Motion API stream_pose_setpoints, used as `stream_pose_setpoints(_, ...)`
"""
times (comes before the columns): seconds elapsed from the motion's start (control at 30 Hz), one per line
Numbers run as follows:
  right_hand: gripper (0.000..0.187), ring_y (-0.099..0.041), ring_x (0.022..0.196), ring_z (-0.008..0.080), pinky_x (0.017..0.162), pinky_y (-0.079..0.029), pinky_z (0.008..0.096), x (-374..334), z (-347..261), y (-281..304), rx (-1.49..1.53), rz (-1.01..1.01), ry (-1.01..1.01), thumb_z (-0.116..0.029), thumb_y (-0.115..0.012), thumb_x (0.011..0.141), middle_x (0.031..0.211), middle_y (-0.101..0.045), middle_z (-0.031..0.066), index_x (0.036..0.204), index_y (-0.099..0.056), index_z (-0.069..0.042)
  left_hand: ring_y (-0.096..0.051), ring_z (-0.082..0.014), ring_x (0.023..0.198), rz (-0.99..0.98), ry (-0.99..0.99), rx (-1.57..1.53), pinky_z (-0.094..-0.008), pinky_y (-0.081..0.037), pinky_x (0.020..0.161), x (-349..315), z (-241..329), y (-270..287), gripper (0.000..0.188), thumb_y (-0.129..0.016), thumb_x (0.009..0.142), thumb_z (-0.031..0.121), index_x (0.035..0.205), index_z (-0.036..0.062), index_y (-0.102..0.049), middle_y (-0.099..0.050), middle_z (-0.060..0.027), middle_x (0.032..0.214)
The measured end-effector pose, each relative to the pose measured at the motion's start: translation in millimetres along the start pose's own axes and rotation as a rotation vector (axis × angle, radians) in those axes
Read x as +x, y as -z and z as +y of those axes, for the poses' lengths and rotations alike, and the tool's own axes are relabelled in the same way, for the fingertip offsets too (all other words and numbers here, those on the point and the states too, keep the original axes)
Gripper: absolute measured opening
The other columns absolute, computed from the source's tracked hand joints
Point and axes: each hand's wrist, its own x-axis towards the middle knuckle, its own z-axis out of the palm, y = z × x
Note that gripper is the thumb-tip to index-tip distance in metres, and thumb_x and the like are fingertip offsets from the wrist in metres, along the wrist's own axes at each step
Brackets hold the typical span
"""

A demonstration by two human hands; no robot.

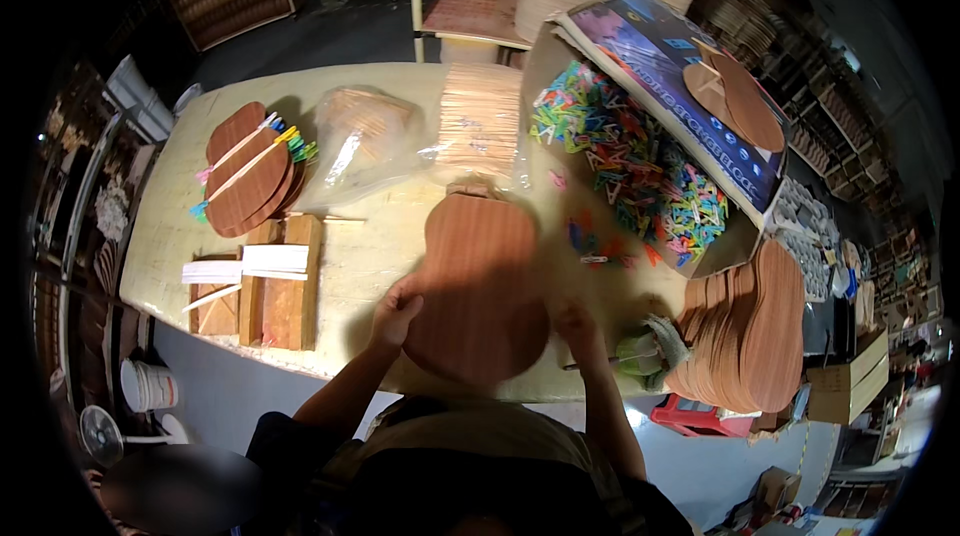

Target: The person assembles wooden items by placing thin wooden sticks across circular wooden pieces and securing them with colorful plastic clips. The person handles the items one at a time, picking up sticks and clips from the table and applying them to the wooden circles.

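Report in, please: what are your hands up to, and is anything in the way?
Left hand gripping guitar-shaped wooden panel by its left edge. Right hand near right edge, grip unclear. Loose plastic clothespins nearby, off the panel.

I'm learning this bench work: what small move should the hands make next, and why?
Probably settle the right hand on the right edge of the brown, guitar-shaped wooden panel: the left hand holds its left edge, while the right is beside it without a clear grip; a second hold might steady it.
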Motion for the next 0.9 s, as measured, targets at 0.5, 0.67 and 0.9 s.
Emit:
stream_pose_setpoints(0.5,0.026,-0.052,0.096,0.0382,0.085,-0.041,0.0478,143.0,49.8,7.6,-1.003,0.266,0.572,-0.016,-0.054,0.083,0.105,-0.054,0.0215,0.104,-0.055,-0.001,-0.053,-0.0108,0.075,0.932,-0.392,0.210,-0.0248,-0.045,0.069,-22.2,17.8,134.5,0.015,-0.052,0.090,0.005,0.104,-0.0005,-0.052,-0.057,-0.0036,0.084)
stream_pose_setpoints(0.67,0.028,-0.052,0.097,0.0386,0.087,-0.041,0.0455,132.8,33.1,7.7,-1.127,-0.059,0.587,-0.017,-0.053,0.085,0.101,-0.056,0.0224,0.104,-0.057,0.002,-0.047,-0.0103,0.056,1.306,-0.126,-0.099,-0.0232,-0.041,0.049,-11.7,29.9,203.3,0.021,-0.055,0.089,0.015,0.104,0.0016,-0.049,-0.055,-0.0048,0.078)
stream_pose_setpoints(0.9,0.024,-0.058,0.084,0.0371,0.079,-0.046,0.0449,125.6,29.7,2.7,-1.237,0.529,0.924,-0.020,-0.055,0.083,0.088,-0.061,0.0209,0.090,-0.062,0.002,-0.038,-0.0107,0.044,1.101,-0.052,-0.574,-0.0241,-0.028,0.038,15.9,38.7,221.4,0.020,-0.056,0.089,0.013,0.071,0.0046,-0.054,-0.045,-0.0007,0.057)
